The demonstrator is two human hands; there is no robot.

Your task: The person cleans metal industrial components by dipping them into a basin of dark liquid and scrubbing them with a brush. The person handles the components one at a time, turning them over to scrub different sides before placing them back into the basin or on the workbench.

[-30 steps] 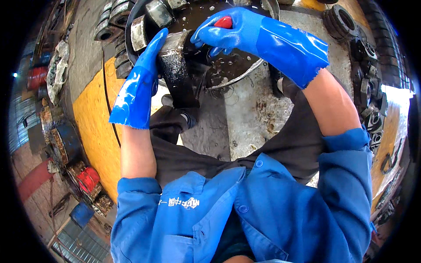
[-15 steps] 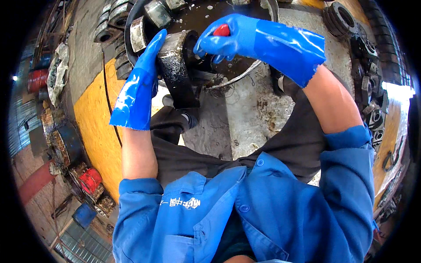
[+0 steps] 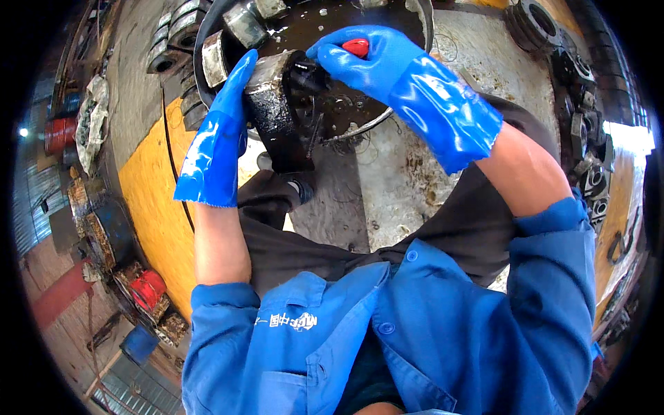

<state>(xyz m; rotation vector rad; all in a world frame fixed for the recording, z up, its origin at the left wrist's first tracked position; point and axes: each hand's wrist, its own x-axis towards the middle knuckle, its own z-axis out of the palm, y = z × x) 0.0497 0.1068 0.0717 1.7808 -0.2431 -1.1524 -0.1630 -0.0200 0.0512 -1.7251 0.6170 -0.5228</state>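
My left hand (image 3: 228,104), in a long blue rubber glove, presses along the left side of a heavy, oily metal part (image 3: 266,100). The part has a thick block-like top with a dark round opening, and its black lower end hangs over the near rim of a round basin (image 3: 429,28). My right hand (image 3: 363,62), gloved the same way, is closed round a tool with a red handle (image 3: 357,48). Its fingertips are at the right of the part's opening. The tool's working end is hidden by the glove and the dark opening.
Dark liquid (image 3: 311,28) fills the basin, with several metal blocks (image 3: 243,26) along its left side. More greasy metal parts (image 3: 166,59) stand on the floor at left. Stacked rings (image 3: 534,24) and other parts line the right. My knees flank the basin's near side.
My right hand has turned, its cuff dropping lower, and its fingertips have come round toward the part's opening. The left hand and metal part have barely moved.
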